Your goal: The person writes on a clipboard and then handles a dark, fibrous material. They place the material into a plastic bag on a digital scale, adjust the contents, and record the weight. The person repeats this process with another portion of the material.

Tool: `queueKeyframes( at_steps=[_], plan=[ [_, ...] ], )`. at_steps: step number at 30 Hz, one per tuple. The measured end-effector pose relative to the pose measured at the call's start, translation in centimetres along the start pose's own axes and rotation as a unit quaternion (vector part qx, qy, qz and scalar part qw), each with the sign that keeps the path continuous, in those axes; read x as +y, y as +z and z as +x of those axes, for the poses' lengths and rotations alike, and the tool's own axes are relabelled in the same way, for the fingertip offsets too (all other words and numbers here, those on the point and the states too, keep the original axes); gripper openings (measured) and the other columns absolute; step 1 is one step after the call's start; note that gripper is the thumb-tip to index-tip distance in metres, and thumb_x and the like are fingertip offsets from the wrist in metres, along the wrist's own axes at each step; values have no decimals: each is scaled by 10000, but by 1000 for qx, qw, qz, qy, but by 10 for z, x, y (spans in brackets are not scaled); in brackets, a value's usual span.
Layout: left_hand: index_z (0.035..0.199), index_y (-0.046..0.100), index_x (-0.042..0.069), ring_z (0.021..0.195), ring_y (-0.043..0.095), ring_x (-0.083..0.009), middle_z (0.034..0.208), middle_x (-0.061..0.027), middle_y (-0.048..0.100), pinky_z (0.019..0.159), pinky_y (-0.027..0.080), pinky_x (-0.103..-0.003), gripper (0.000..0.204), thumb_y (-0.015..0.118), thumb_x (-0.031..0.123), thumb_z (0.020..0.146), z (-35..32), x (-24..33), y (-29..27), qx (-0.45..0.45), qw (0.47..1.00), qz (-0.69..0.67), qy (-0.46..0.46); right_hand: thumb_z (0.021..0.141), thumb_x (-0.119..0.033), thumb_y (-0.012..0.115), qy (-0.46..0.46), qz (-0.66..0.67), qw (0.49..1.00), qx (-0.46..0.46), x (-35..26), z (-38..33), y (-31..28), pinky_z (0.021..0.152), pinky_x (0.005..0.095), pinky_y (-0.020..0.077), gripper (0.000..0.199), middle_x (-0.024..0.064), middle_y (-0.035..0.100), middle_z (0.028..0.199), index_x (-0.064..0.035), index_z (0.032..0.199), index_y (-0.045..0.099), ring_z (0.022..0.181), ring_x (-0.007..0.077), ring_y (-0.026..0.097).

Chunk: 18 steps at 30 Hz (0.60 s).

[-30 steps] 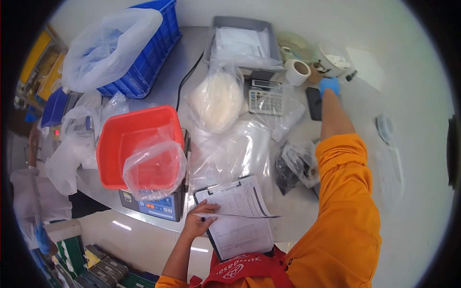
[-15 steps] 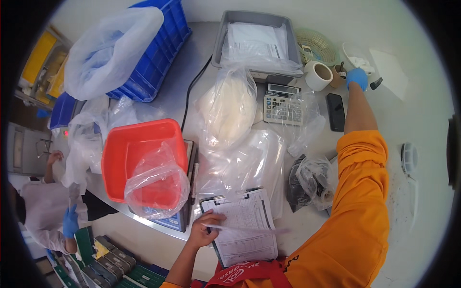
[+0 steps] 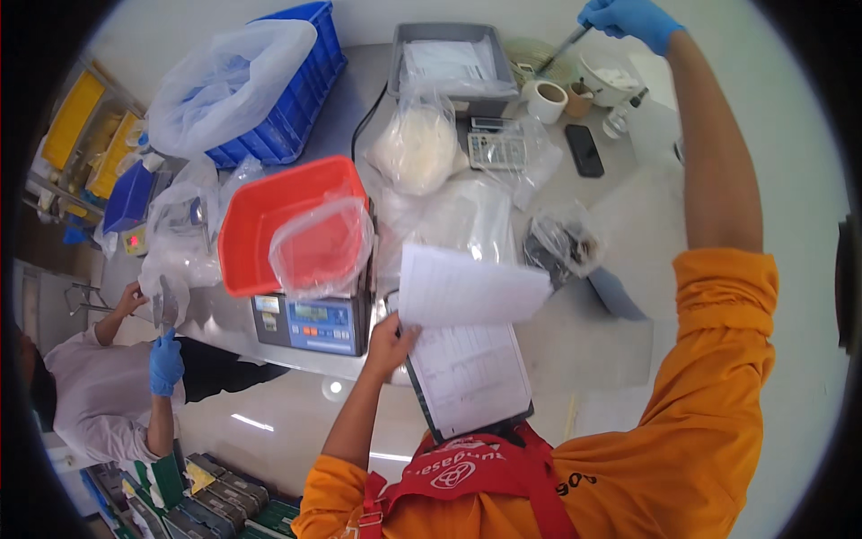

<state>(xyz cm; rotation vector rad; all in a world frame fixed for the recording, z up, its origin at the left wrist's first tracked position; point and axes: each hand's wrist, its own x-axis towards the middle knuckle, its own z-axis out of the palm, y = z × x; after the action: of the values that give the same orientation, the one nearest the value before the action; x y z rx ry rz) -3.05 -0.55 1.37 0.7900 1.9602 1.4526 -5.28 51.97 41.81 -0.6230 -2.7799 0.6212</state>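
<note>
Raised at the top right, my gloved right hand [image 3: 633,22] pinches a dark, slender pen [image 3: 566,48], its thin tip pointing down to the left. My bare left hand [image 3: 391,346] grips the left edge of a dark clipboard [image 3: 438,435], tilted just in front of my red apron. Printed forms [image 3: 471,382] lie on the board. Across its upper part, a sheet of paper [image 3: 476,289] stands lifted and hides the clip. The fingers under the board are mostly hidden.
A red tub [image 3: 247,225] with a clear bag rests on a scale [image 3: 314,325]. Behind stand a bag of pale powder [image 3: 417,148], a calculator [image 3: 496,151], a phone [image 3: 584,150], and a white cup [image 3: 545,101]. A blue crate [image 3: 287,117] and a co-worker [image 3: 103,391] are left.
My right hand has risen from the cups at the back right, now with the pen in it. The clipboard has tilted, and its top sheet has swung up. My view has shifted.
</note>
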Motion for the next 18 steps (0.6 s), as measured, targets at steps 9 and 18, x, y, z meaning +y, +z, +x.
queueKeyframes(
  at_steps=[9,18],
  plan=[
    [1076,583,-22,980,613,-406,1053,-236,638,829,491,-458,261,637,146,884,0,-5,15,111,940,256,198,722,-119,638,-80,-352,872,-330,-7,-310,152,708,475,517,123,204,678,773,-62,753,743,754,384,662],
    [994,544,-8,867,624,-459,913,-270,644,743,491,-495,230,611,204,933,28,-7,19,136,972,168,87,822,-117,603,55,-231,940,-243,83,-417,321,792,464,533,164,204,693,930,-25,907,709,882,391,672]
  ],
)
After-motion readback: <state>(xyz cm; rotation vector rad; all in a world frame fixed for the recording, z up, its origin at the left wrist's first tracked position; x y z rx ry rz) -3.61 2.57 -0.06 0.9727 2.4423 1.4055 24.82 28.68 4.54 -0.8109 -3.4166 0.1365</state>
